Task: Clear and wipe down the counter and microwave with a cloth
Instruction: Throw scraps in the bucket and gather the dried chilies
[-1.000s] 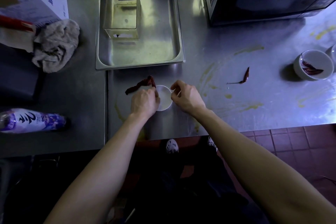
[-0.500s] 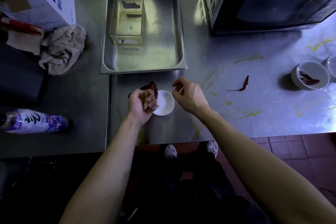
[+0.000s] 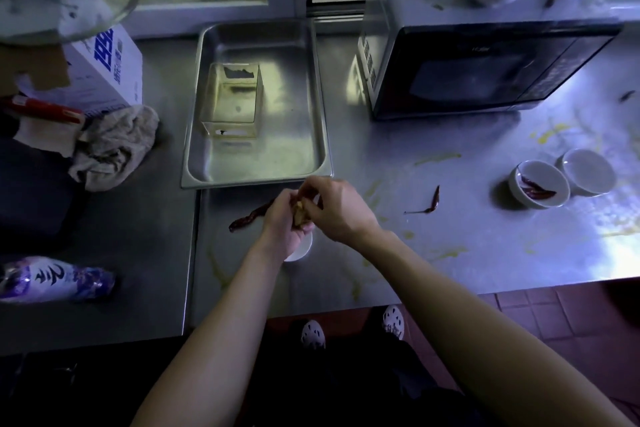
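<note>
Yellowish scrap (image 3: pixel 300 215) pinched in fingers (image 3: pixel 312 189); cloth (image 3: pixel 114 146) well left.

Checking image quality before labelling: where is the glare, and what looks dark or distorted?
Head view: glare whitens the counter at far right; the area below its front edge is nearly black; the wide lens bows the microwave and tray edges.

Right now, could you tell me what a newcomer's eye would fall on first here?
The left hand and right hand meet towards the front of the steel counter, pinching a pale yellowish scrap above a small white dish. Next come the yellow smears across the counter and the dark-doored microwave at the back right.
</note>
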Motion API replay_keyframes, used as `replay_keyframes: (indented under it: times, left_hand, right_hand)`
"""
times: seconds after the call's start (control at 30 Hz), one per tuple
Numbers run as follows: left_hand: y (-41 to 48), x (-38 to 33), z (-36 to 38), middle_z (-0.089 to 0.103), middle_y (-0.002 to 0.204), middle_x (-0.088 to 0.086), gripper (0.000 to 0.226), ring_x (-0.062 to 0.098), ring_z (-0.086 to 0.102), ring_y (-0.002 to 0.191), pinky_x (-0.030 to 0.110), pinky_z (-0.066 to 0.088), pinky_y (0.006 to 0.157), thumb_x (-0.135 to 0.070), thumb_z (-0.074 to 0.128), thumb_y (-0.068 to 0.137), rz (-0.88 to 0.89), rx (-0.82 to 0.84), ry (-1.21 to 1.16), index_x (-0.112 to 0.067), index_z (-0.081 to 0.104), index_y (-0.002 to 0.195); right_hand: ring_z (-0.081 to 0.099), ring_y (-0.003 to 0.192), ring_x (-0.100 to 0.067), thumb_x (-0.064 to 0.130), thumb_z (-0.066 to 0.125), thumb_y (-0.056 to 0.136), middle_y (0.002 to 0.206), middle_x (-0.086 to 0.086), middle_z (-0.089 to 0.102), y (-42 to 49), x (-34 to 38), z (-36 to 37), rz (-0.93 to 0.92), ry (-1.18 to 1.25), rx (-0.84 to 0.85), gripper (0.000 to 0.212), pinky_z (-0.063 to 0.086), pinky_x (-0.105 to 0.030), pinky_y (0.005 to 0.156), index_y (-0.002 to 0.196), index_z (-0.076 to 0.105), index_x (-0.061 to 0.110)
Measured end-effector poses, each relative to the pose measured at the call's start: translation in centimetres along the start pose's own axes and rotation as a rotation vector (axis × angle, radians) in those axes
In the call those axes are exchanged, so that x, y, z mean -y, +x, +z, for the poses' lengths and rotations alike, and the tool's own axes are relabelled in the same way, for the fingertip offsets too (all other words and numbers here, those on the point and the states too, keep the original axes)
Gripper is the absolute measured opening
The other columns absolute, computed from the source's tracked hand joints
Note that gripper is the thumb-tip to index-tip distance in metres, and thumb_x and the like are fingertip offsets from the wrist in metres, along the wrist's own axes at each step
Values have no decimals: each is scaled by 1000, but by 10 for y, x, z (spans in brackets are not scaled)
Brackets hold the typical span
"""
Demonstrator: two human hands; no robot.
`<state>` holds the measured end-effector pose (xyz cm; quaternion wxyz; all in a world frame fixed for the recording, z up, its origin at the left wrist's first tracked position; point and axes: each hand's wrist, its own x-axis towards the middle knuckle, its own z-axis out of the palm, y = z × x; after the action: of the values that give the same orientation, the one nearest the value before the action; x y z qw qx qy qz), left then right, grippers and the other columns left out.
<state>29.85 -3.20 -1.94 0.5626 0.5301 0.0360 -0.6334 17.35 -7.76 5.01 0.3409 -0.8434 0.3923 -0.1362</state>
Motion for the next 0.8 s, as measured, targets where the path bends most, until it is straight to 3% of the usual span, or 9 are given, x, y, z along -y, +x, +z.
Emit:
replay_keyframes:
  times: [0.07, 0.2, 0.47, 0.63, 0.8]
  left_hand:
    - [6, 0, 13, 57, 64, 0, 25, 12, 42, 42, 21, 23, 38, -17, 39, 100, 3, 18, 4, -17, 57, 82]
    - [17, -7, 46, 50, 59, -1, 34, 10, 42, 39, 19, 22, 34, -16, 47, 98, -37, -56, 7, -18, 55, 66]
    - [31, -27, 162, 47, 59, 0, 36, 13, 38, 43, 18, 17, 34, -25, 50, 106, 7, -72, -11, -21, 49, 70]
    - [48, -18, 235, 46, 60, -2, 34, 11, 36, 41, 20, 18, 30, -25, 50, 105, 42, -46, -12, -21, 49, 72]
    - [59, 5, 279, 47, 63, -2, 32, 11, 39, 42, 21, 22, 28, -27, 53, 105, 39, -34, -3, -20, 50, 74]
  right_hand:
    - [67, 85, -23, 24, 67, 96, 99, 0, 74, -2, -8, -17, -6, -18, -32, 11, 52, -36, 74, 104, 73, 19]
    - [66, 82, -23, 25, 64, 96, 95, 0, 73, -5, -36, -58, 4, -83, -103, 11, 55, -46, 75, 96, 70, 17]
    - [57, 73, -26, 35, 64, 99, 81, -2, 61, 11, -116, -162, 37, -209, -137, 31, 46, -39, 65, 76, 62, 14]
    - [55, 69, -30, 25, 57, 98, 83, -4, 60, 18, -166, -224, 22, -327, -104, 25, 41, -36, 59, 78, 61, 12]
    - [62, 81, -36, 26, 56, 99, 94, -8, 66, 16, -217, -264, 11, -428, -51, 20, 42, -37, 63, 91, 68, 12]
